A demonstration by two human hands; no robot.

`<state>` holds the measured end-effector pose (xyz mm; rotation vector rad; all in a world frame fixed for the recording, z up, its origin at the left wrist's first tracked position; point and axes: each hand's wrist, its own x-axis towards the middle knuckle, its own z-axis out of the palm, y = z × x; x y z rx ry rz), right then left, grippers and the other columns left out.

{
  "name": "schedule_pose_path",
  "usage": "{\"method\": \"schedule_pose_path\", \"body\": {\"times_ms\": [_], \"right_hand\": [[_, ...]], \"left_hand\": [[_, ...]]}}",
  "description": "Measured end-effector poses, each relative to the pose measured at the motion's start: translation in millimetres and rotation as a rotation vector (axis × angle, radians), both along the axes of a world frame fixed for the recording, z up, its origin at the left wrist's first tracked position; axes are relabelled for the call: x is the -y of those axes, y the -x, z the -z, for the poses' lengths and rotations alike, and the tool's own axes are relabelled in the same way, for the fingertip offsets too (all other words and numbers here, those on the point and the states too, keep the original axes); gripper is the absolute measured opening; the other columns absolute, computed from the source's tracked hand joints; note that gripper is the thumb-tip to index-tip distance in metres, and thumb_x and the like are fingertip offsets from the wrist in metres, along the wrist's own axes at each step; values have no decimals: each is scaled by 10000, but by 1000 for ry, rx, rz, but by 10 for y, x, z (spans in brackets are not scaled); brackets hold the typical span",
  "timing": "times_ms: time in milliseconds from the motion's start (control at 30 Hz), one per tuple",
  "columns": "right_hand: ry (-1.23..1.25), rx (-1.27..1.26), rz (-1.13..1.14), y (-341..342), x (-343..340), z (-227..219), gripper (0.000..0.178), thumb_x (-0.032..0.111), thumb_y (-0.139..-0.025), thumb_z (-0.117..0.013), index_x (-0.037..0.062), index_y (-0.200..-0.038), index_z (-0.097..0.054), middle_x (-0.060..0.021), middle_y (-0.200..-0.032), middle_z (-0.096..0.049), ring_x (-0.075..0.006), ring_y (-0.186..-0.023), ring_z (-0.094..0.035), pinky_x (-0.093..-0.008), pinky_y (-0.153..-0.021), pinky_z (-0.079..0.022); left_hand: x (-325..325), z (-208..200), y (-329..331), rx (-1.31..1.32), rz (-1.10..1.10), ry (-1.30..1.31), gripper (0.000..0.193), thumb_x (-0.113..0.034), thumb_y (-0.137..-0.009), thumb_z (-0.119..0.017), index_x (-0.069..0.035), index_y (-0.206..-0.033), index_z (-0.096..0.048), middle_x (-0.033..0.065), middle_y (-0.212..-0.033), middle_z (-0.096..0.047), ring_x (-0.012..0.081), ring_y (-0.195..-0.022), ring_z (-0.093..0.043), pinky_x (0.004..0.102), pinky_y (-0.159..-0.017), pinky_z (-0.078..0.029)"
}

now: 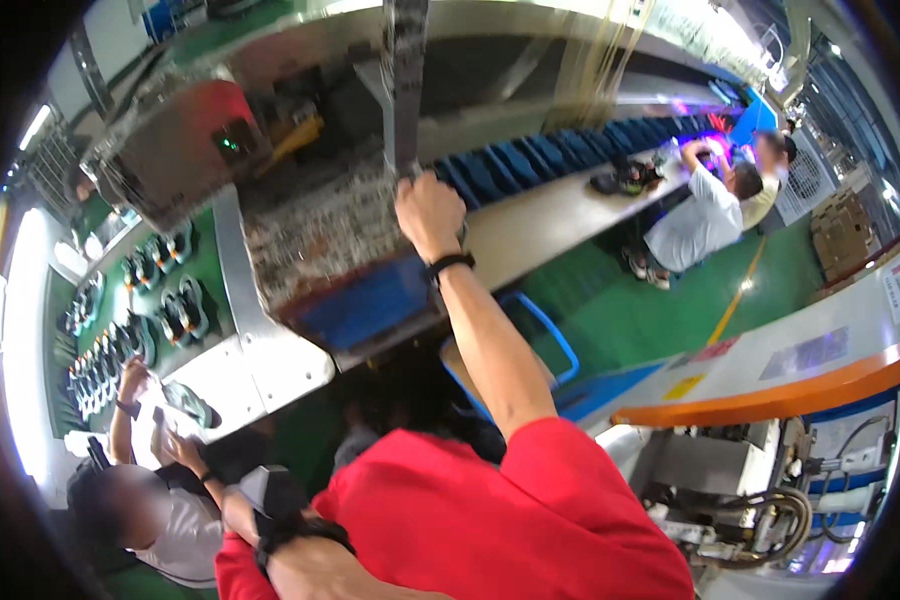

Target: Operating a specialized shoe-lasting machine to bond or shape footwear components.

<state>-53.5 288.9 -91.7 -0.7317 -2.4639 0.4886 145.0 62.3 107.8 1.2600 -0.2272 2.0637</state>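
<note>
My right arm reaches forward from a red sleeve, with a black band at the wrist. My right hand (432, 213) is closed in a fist at the foot of an upright metal post (406, 90), over the edge of a worn, flaking machine housing (320, 225). Whatever the fist grips is hidden. My left forearm (320, 568) crosses low in front of my red shirt, with black bands around the wrist. A grey and black thing (273, 492) lies at that wrist and covers much of my left hand, whose fingers I cannot make out.
Blue-black pieces (540, 160) line a conveyor (540, 220) running far right, where people sit. At left, a co-worker (175, 540) handles a sandal (185, 403) beside rows of sandals (115, 350). A blue tubular frame (560, 340) and machinery (730, 490) stand at right.
</note>
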Motion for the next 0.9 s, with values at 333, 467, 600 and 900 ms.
{"method": "schedule_pose_path", "body": {"times_ms": [333, 467, 600, 900], "right_hand": [[-75, 144, 20, -21, 129, -104, 385, 334, -916, -444, -12, -890, -613, -239, -792, -681, -397, -773, -687, -509, -733, -540], [-60, 163, 20, 10, -2, -197, 434, 373, -918, -429, -12, -945, -628, -271, -849, -677, -447, -841, -666, -533, -760, -522], [-98, 158, 63, -27, -171, -134, 391, 362, -925, -439, 10, -935, -610, -266, -808, -668, -443, -797, -662, -554, -715, -507], [-88, 117, 14, -25, 83, -45, 317, 290, -920, -487, 1, -1003, -587, -273, -803, -657, -454, -746, -640, -543, -684, -501]], "left_hand": [[-24, -437, -427, 278, -251, 255, 705, -481, -924, -575, 176, -1176, -528, 303, -1071, -589, 344, -744, -631, 320, -703, -521], [-359, -514, -494, 637, -101, -768, 916, -645, -928, -408, 254, -1048, -528, 427, -1046, -545, 389, -742, -647, 364, -820, -536], [268, -776, 33, 951, -98, 307, 737, -516, -985, -358, 182, -992, -597, 377, -841, -583, 371, -630, -642, 414, -947, -485], [1087, 121, 1696, -227, -56, 329, 611, -428, -928, -604, 90, -1245, -534, 213, -1210, -621, 405, -960, -665, 549, -858, -512]]}}
